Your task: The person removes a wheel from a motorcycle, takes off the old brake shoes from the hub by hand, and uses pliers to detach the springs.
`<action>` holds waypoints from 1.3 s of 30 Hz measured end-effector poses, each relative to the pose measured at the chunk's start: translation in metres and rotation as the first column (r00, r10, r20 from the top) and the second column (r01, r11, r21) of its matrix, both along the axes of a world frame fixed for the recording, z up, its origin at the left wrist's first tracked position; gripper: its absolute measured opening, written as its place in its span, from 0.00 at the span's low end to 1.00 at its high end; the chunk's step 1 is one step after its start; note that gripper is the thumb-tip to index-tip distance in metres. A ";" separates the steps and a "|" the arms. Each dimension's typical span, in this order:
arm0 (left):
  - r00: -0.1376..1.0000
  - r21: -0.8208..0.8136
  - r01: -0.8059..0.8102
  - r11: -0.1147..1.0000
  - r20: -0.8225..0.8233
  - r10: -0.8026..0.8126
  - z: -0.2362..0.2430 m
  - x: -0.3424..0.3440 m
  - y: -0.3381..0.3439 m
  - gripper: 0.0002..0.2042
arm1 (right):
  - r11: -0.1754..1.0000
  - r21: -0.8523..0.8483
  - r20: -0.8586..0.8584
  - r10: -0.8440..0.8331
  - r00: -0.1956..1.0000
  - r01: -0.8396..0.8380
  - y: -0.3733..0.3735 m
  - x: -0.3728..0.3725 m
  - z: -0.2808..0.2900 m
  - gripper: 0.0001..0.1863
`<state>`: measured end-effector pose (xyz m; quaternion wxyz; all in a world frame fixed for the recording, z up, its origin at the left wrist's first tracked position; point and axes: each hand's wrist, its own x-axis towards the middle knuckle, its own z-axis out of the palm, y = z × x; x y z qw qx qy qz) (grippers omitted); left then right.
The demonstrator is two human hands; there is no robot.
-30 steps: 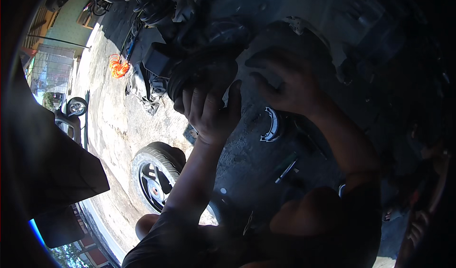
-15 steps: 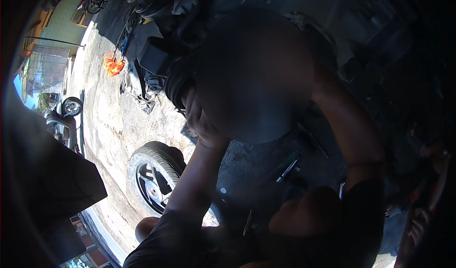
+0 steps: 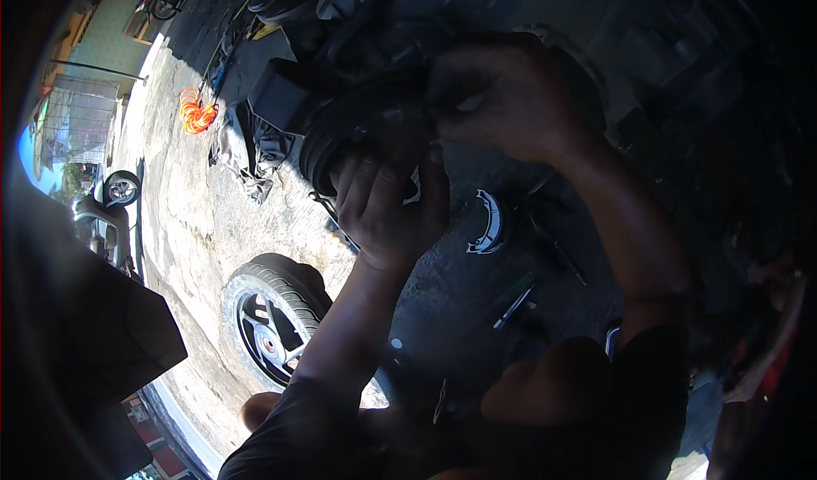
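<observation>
My left hand [image 3: 387, 203] reaches up to a dark round housing [image 3: 374, 127] on a shadowed machine. Its fingers lie over the lower edge of the housing, the thumb apart on the right side. Just right of the housing, my right hand [image 3: 515, 97] is raised with thumb and fingers bent together in a pinch. Deep shadow hides what sits between those fingertips. A curved, pale metal brake shoe [image 3: 487, 223] lies on the ground to the right of my left hand.
A wheel with a black tyre [image 3: 272, 318] lies beside my left forearm. Slim tools, one a bright rod [image 3: 514, 307], lie on the shaded ground. Dark crumpled cloth [image 3: 248, 152] and an orange coiled hose [image 3: 197, 112] are farther left. A dark panel [image 3: 102, 318] fills the lower left.
A blurred round patch that covered the middle is gone, so my right hand, the housing and the brake shoe now show. My left hand stays at the housing, its thumb now visible.
</observation>
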<state>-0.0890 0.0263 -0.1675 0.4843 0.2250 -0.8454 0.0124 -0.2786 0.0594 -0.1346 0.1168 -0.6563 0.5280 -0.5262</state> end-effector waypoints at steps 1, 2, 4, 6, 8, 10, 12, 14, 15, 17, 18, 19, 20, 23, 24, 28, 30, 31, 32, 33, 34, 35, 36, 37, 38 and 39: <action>1.000 -0.007 -0.004 1.000 0.003 0.004 0.000 0.000 0.000 0.09 | 1.000 0.018 0.004 0.010 1.000 -0.010 0.000 0.000 0.000 0.11; 1.000 -0.006 -0.002 1.000 0.002 0.002 0.001 0.000 0.000 0.09 | 0.999 0.036 0.009 0.019 1.000 -0.019 0.000 -0.001 0.000 0.11; 1.000 0.008 -0.003 1.000 -0.001 0.003 0.000 0.001 0.000 0.09 | 0.995 0.091 0.043 0.028 0.999 -0.032 -0.001 0.000 -0.002 0.12; 1.000 0.007 -0.003 1.000 -0.009 0.003 -0.001 -0.001 0.000 0.09 | 0.989 0.141 0.079 0.035 0.996 -0.046 -0.001 0.001 -0.004 0.13; 1.000 0.005 -0.004 1.000 -0.016 0.004 -0.002 -0.001 0.000 0.09 | 0.982 0.188 0.114 0.001 0.994 -0.022 0.000 0.004 -0.004 0.14; 1.000 0.004 -0.020 1.000 -0.017 0.020 -0.002 -0.001 0.001 0.08 | 0.978 0.207 0.188 -0.004 0.982 -0.035 -0.002 0.005 -0.008 0.14; 0.999 -0.004 -0.016 1.000 -0.037 0.016 -0.005 -0.001 -0.003 0.09 | 0.974 0.221 0.260 -0.012 0.966 -0.047 -0.006 0.007 -0.017 0.13; 0.998 -0.009 -0.005 1.000 -0.061 0.004 -0.006 -0.002 -0.005 0.11 | 0.974 0.220 0.373 -0.031 0.927 -0.056 -0.011 0.006 -0.037 0.11; 0.999 -0.022 -0.011 1.000 -0.050 0.010 -0.006 -0.002 -0.004 0.10 | 0.974 0.217 0.408 -0.038 0.912 -0.057 -0.012 0.005 -0.045 0.11; 0.999 -0.039 -0.015 0.999 -0.042 0.014 -0.006 -0.002 -0.005 0.10 | 0.993 0.008 0.507 0.095 0.857 -0.114 -0.007 0.003 -0.049 0.18; 0.999 -0.054 -0.015 0.998 -0.033 0.013 -0.006 -0.001 -0.006 0.10 | 0.994 0.005 0.506 0.095 0.857 -0.113 -0.002 0.001 -0.043 0.18; 1.000 -0.069 -0.015 0.997 -0.025 0.013 -0.006 -0.001 -0.007 0.09 | 0.983 -0.184 0.188 0.063 0.980 -0.028 0.006 -0.003 -0.035 0.18; 1.000 -0.071 -0.014 0.997 -0.020 0.013 -0.006 -0.001 -0.005 0.09 | 0.925 -0.381 -0.129 -0.043 0.991 -0.009 0.011 -0.003 -0.028 0.18; 1.000 -0.010 0.002 1.000 -0.013 -0.002 -0.004 -0.001 -0.004 0.08 | 0.915 -0.398 -0.317 -0.066 0.946 -0.069 0.008 -0.002 -0.031 0.20; 0.999 -0.035 0.006 0.999 -0.036 -0.008 -0.004 -0.002 -0.005 0.08 | 0.914 -0.400 -0.319 -0.070 0.945 -0.067 0.007 -0.003 -0.032 0.20; 0.999 -0.078 -0.006 0.997 -0.041 0.002 -0.005 -0.002 -0.006 0.08 | 0.908 -0.387 -0.383 0.001 0.924 -0.161 0.002 -0.008 -0.035 0.25; 0.999 -0.068 -0.006 0.998 -0.032 0.003 -0.005 -0.001 -0.006 0.08 | 0.901 -0.401 -0.382 -0.002 0.924 -0.164 0.003 -0.010 -0.036 0.24; 1.000 -0.060 -0.006 0.998 -0.023 0.004 -0.005 -0.001 -0.005 0.09 | 0.913 -0.379 -0.425 -0.024 0.905 -0.154 0.004 -0.011 -0.034 0.24; 1.000 -0.062 -0.007 0.998 -0.021 0.005 -0.005 -0.001 -0.006 0.09 | 0.922 -0.360 -0.467 -0.044 0.883 -0.145 0.004 -0.012 -0.033 0.23; 1.000 -0.069 -0.004 0.998 -0.030 0.002 -0.005 -0.001 -0.007 0.09 | 0.921 -0.362 -0.466 -0.044 0.884 -0.145 0.004 -0.011 -0.030 0.23; 0.999 -0.076 -0.002 0.997 -0.039 -0.001 -0.005 0.000 -0.007 0.10 | 0.928 -0.340 -0.474 -0.031 0.880 -0.151 0.005 -0.011 -0.026 0.23; 0.999 -0.076 0.002 0.997 -0.040 -0.005 -0.006 -0.001 -0.008 0.10 | 0.937 -0.315 -0.484 -0.020 0.875 -0.153 0.006 -0.011 -0.024 0.22; 0.999 -0.066 0.011 0.998 -0.039 -0.013 -0.007 0.000 -0.008 0.10 | 0.937 -0.315 -0.484 -0.023 0.875 -0.150 0.006 -0.010 -0.024 0.22; 0.999 -0.056 0.019 0.998 -0.039 -0.021 -0.007 0.000 -0.008 0.10 | 0.940 -0.317 -0.453 -0.034 0.891 -0.125 0.004 -0.008 -0.025 0.22; 0.999 -0.055 0.021 0.998 -0.039 -0.023 -0.007 0.000 -0.007 0.10 | 0.943 -0.318 -0.421 -0.044 0.906 -0.102 0.004 -0.007 -0.028 0.22; 0.999 -0.046 0.012 0.999 -0.035 -0.014 -0.006 0.000 -0.006 0.10 | 0.943 -0.317 -0.421 -0.045 0.906 -0.101 0.004 -0.006 -0.029 0.22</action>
